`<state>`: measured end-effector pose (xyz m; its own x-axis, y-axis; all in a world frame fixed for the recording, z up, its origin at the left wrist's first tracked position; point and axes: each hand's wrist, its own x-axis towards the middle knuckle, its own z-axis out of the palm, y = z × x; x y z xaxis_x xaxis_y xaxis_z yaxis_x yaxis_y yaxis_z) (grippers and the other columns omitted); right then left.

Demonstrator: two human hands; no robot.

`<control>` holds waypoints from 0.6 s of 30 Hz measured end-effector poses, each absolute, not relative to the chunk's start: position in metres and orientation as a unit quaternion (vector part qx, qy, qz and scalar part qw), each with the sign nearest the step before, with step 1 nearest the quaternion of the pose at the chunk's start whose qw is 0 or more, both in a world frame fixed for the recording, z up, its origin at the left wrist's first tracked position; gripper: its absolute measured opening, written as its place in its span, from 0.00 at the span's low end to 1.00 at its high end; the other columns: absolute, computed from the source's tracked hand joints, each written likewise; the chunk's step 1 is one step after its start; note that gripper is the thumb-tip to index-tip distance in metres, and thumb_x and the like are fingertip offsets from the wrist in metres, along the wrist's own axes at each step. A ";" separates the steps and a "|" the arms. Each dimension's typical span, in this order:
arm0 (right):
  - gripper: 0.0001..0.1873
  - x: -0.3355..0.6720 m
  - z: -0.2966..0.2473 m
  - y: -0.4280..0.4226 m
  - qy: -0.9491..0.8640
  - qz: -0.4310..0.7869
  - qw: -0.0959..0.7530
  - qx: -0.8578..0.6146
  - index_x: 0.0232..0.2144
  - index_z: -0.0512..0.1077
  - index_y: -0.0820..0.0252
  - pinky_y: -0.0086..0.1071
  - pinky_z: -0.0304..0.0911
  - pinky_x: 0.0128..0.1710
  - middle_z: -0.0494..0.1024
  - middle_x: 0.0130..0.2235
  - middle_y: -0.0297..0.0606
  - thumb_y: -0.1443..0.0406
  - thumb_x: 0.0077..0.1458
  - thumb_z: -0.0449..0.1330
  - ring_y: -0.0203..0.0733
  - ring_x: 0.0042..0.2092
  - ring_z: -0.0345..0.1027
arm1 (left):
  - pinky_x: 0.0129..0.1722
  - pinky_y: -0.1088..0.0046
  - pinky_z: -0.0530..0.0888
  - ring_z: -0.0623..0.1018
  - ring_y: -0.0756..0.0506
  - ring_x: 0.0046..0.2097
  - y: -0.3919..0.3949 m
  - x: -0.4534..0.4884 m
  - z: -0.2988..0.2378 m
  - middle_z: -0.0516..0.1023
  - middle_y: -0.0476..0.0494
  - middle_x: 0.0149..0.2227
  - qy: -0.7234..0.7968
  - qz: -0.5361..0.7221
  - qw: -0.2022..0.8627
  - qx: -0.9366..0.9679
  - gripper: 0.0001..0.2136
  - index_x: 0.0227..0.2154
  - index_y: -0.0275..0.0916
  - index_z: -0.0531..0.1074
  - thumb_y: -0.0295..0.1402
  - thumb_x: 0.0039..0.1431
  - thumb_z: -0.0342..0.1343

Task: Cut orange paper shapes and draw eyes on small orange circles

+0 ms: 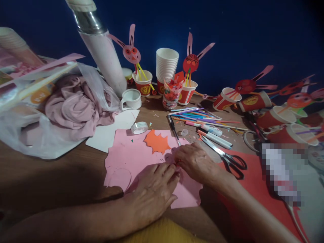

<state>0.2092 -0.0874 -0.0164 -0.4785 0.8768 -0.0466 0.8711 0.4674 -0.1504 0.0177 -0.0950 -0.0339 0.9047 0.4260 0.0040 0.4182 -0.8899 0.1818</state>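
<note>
My left hand (154,185) lies flat on a sheet of pink paper (141,162), fingers stretched toward the right. Close beside its fingertips, my right hand (196,163) is closed over the same sheet with its fingers curled down. A small reddish bit shows under those fingers, but what they grip is hidden. An orange spiky-edged paper cutout (157,141) rests on the pink sheet, above both hands. The black-and-silver pen (172,126) points toward my right hand. A round outline is drawn at the sheet's lower left.
Scissors (225,157) lie to the right, partly over red paper (243,192). Tape (139,127), markers (215,136) and colored sticks (194,114) sit farther back. Behind are a mug (131,99), stacked cups (167,64), paper-faced cups and a leaning flask (101,54). A plastic bag (37,138) is at left.
</note>
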 end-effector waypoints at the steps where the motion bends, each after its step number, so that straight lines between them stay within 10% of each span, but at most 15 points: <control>1: 0.03 0.209 -0.017 -0.088 -0.856 0.081 0.025 -0.511 0.31 0.68 0.58 0.33 0.50 0.36 0.74 0.32 0.34 0.70 0.53 0.56 0.40 0.34 0.65 | 0.49 0.60 0.59 0.62 0.37 0.54 -0.095 0.018 -0.034 0.65 0.36 0.53 0.215 0.023 0.088 0.972 0.21 0.52 0.34 0.61 0.42 0.61 0.46; 18: 0.06 0.226 -0.006 -0.098 -0.767 0.221 0.210 -0.565 0.27 0.67 0.61 0.30 0.56 0.30 0.71 0.27 0.35 0.71 0.55 0.53 0.36 0.29 0.62 | 0.44 0.60 0.63 0.64 0.37 0.49 -0.090 0.023 -0.022 0.65 0.36 0.52 0.205 -0.018 0.092 0.974 0.20 0.49 0.34 0.63 0.42 0.60 0.48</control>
